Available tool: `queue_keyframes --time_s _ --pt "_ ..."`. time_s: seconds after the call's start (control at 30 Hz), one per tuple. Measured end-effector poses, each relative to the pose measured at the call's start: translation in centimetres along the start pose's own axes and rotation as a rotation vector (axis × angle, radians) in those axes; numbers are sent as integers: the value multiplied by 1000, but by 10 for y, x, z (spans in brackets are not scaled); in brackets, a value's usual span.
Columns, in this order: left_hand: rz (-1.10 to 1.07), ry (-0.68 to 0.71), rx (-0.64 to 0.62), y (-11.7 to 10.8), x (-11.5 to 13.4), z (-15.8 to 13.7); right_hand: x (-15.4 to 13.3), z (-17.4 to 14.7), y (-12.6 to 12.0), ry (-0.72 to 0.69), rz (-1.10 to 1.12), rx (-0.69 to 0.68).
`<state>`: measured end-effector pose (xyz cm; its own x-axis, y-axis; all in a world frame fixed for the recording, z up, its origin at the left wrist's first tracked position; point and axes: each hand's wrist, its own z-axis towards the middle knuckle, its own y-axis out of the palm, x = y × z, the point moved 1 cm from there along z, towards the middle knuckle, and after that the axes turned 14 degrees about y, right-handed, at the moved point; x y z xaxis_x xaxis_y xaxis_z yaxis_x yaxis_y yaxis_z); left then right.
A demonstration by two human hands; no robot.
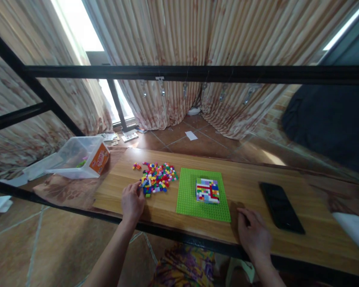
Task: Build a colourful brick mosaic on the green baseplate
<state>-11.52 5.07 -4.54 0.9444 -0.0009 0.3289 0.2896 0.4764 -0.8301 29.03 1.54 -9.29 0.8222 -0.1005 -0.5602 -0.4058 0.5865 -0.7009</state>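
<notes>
My left hand [133,201] is at the near left edge of a pile of small coloured toy bricks [158,175]. Its fingers are pinched together at the bricks, and what sits between the fingertips is too small to make out. Right of the pile lies a green studded baseplate [187,199]. On it stands a low block built of many-coloured bricks [208,191], with red, white, blue and yellow showing on top. My right hand [255,233] rests on the tabletop just right of the baseplate, its fingers curled in with nothing visible in them.
A black phone [281,207] lies on the wooden table [242,175] at the right. Beyond its left end is a clear plastic box [83,157] with an orange label. A black metal bar [179,73] crosses ahead, before striped curtains [179,36]. White material [353,227] lies far right.
</notes>
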Motion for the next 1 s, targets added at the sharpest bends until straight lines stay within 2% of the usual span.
queue_keyframes --time_s 0.17,0.37,0.5,0.6,0.8,1.0 --pt "-53 29 12 -3 5 -2 0 0 0 -13 4 3" --pt "-188 213 41 -7 32 -20 -1 -1 -1 7 0 5" --pt "-256 376 -41 0 49 -38 2 0 0 -5 -12 -10" --pt "-259 424 -84 7 53 -44 3 0 0 -13 -37 2" --pt "-190 379 -92 7 49 -23 4 0 0 -31 -43 12" --pt "-64 498 -304 5 57 6 5 0 1 -49 -36 8"
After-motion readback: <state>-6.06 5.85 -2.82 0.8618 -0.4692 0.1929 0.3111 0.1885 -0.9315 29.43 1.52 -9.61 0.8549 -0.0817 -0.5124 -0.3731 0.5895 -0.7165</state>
